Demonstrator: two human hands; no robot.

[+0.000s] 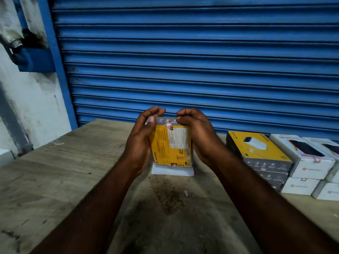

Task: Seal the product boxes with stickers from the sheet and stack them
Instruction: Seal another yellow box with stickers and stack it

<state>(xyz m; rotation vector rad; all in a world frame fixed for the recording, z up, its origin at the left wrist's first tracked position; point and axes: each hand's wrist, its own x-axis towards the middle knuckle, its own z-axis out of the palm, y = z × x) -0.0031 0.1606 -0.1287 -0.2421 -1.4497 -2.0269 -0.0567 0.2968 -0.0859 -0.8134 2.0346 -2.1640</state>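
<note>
A yellow product box [171,147] stands upright above the table's middle, its printed back facing me. My left hand [142,139] grips its left side and my right hand [197,133] grips its right side, fingers curled over the grey top edge. A small red-and-white sticker [169,125] bridges the top flap and the back face. Under the box lies the white sticker sheet [172,171], mostly hidden. At the right stands a stack of yellow-and-grey boxes [260,153], with sealed white boxes [308,162] beside it.
The worn wooden table [73,162] has a dark stain in its middle and a loose pink sticker scrap [185,193]. A blue roller shutter [183,61] closes off the far side. A white wall with a blue bracket is at the left.
</note>
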